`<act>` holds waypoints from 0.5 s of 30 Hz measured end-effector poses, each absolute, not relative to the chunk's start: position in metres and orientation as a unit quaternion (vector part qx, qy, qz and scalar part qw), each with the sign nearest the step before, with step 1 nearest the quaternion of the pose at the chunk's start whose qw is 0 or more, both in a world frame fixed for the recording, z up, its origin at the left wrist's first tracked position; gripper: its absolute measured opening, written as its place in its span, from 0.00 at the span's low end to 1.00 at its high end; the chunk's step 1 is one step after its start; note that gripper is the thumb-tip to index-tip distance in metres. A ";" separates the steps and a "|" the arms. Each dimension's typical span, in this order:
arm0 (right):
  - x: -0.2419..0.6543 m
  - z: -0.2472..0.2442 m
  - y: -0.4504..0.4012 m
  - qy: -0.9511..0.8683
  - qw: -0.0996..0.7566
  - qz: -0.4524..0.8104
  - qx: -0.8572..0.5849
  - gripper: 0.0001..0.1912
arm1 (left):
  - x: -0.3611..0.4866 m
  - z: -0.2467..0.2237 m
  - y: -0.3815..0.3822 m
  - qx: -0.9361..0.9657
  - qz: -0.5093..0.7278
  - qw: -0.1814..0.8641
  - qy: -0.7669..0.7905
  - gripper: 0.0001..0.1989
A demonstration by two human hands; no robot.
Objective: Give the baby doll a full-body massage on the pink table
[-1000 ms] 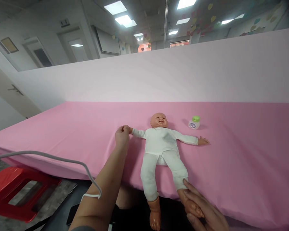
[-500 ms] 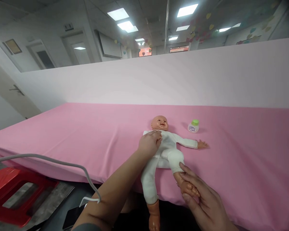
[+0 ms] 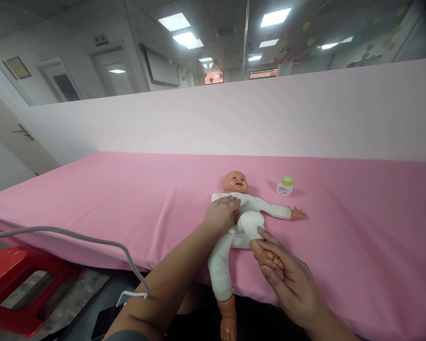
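Observation:
A baby doll [image 3: 249, 203] in a white cloth suit lies on its back, its head away from me. My left hand [image 3: 223, 215] rests over the doll's chest with fingers curled round its side; the doll's arm on that side is hidden. Between thumb and fingers, my right hand [image 3: 287, 272] holds the doll's bare foot [image 3: 268, 258], that leg bent up at the knee. The doll's other leg [image 3: 220, 267] hangs straight over the near edge. Its free arm [image 3: 275, 210] stretches out to the right.
A small clear bottle with a green cap [image 3: 285, 186] stands right of the doll's head. Pink cloth [image 3: 128, 199] covers the table, with a white wall panel behind. At lower left are a red stool [image 3: 24, 289], a grey cable [image 3: 74, 233] and a dark phone [image 3: 106, 322].
My right hand has moved the doll's foot up and to the left, bending that leg closer to the belly. My left hand stays on the chest, its fingers slightly shifted.

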State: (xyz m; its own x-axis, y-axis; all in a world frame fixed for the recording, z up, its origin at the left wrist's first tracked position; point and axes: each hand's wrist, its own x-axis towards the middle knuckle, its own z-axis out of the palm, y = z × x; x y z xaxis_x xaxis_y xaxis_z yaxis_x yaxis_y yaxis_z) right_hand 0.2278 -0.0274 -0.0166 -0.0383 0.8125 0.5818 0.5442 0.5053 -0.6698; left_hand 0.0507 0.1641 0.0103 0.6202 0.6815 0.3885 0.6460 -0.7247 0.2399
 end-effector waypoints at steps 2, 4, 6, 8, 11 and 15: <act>0.229 -0.018 -0.031 -0.709 0.498 0.127 -0.483 0.21 | 0.049 0.011 0.164 0.891 0.240 0.044 0.382 0.18; 0.232 -0.021 -0.038 -0.710 0.494 0.121 -0.487 0.22 | 0.047 0.013 0.163 0.884 0.247 0.050 0.395 0.19; 0.235 -0.024 -0.047 -0.708 0.495 0.117 -0.489 0.22 | 0.044 0.014 0.163 0.872 0.259 0.063 0.410 0.19; 0.239 -0.026 -0.057 -0.711 0.493 0.113 -0.489 0.22 | 0.041 0.016 0.164 0.857 0.278 0.080 0.427 0.20; 0.242 -0.033 -0.071 -0.719 0.480 0.105 -0.492 0.23 | 0.034 0.018 0.166 0.832 0.307 0.101 0.452 0.19; 0.242 -0.046 -0.085 -0.701 0.489 0.100 -0.509 0.22 | 0.023 0.020 0.172 0.777 0.358 0.144 0.496 0.18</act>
State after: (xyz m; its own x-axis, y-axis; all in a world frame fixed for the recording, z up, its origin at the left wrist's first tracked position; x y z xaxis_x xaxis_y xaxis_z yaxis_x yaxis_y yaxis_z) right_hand 0.2416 -0.0848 -0.0456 -0.0032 0.8121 0.5835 0.6164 0.4610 -0.6383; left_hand 0.0227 0.1722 0.0195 0.2506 0.8754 0.4134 0.6684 -0.4654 0.5802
